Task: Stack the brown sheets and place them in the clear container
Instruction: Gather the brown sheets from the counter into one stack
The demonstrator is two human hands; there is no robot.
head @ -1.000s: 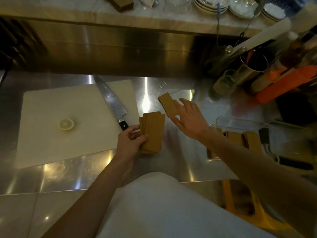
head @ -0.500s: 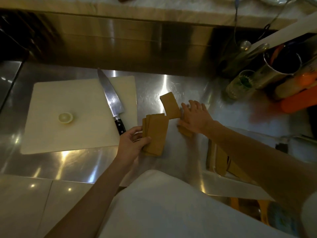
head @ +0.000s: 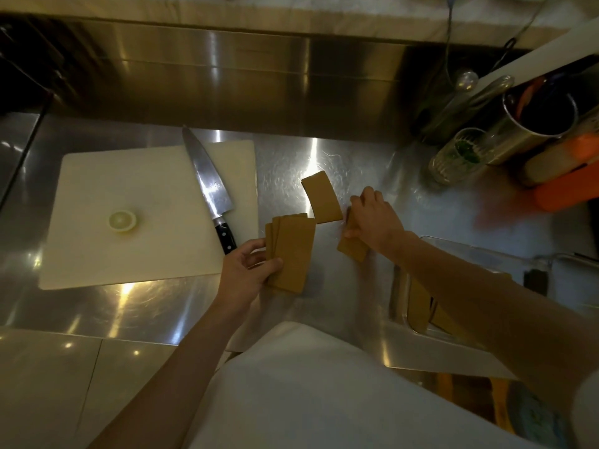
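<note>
My left hand (head: 249, 273) grips a fanned stack of brown sheets (head: 293, 251) just above the steel counter. A single brown sheet (head: 322, 197) lies flat on the counter beyond the stack. My right hand (head: 376, 218) is curled over another brown sheet (head: 351, 249) to the right, lifting its far edge. The clear container (head: 398, 286) sits at the right under my right forearm, with more brown sheets (head: 419, 303) standing inside it.
A white cutting board (head: 129, 196) lies at the left with a large knife (head: 210, 192) and a lemon slice (head: 122, 220) on it. Metal cups, a glass jar (head: 453, 160) and orange bottles crowd the back right corner. A steel wall stands behind.
My right hand moved from the far single sheet to the sheet on the right and closed its fingers on it. My left hand keeps holding the stack.
</note>
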